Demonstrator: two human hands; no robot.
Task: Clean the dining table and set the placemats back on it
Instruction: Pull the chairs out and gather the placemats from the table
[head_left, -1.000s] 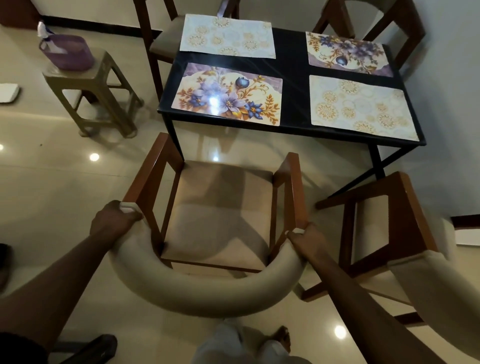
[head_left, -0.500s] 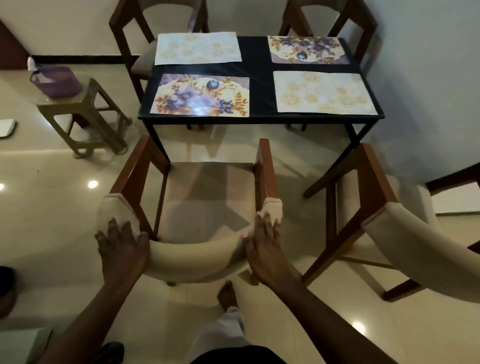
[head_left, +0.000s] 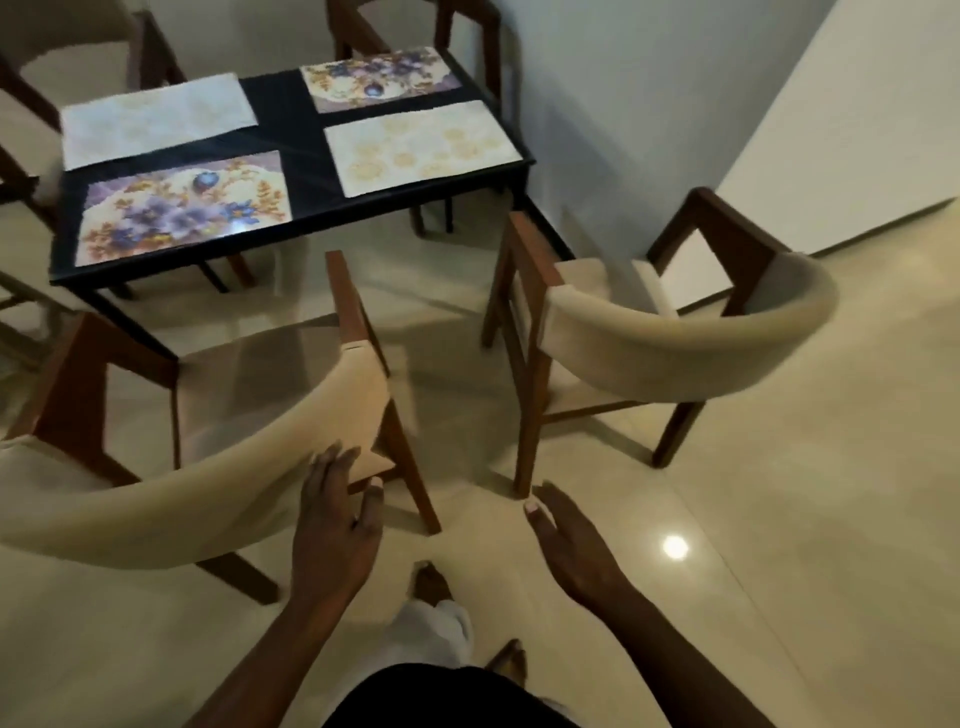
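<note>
The black dining table (head_left: 283, 119) stands ahead with several placemats on it: a floral purple one (head_left: 182, 208) at the near left, a cream one (head_left: 421, 145) at the near right, another cream one (head_left: 156, 117) and another floral one (head_left: 379, 78) behind. My left hand (head_left: 332, 525) hovers open at the right end of the near chair's padded cream backrest (head_left: 182, 488), fingertips at its edge. My right hand (head_left: 566, 540) is open over the floor, holding nothing, just short of the second chair (head_left: 675, 338).
Two more wooden chairs stand at the table's far side (head_left: 467, 31) and far left (head_left: 67, 67). A white wall (head_left: 649, 104) runs along the table's right. My feet (head_left: 431, 582) are on the glossy tiled floor between the two near chairs.
Both hands have let go of the near chair's backrest. The view has swung right, so that chair now sits at the left, and my right hand has moved out toward the second chair.
</note>
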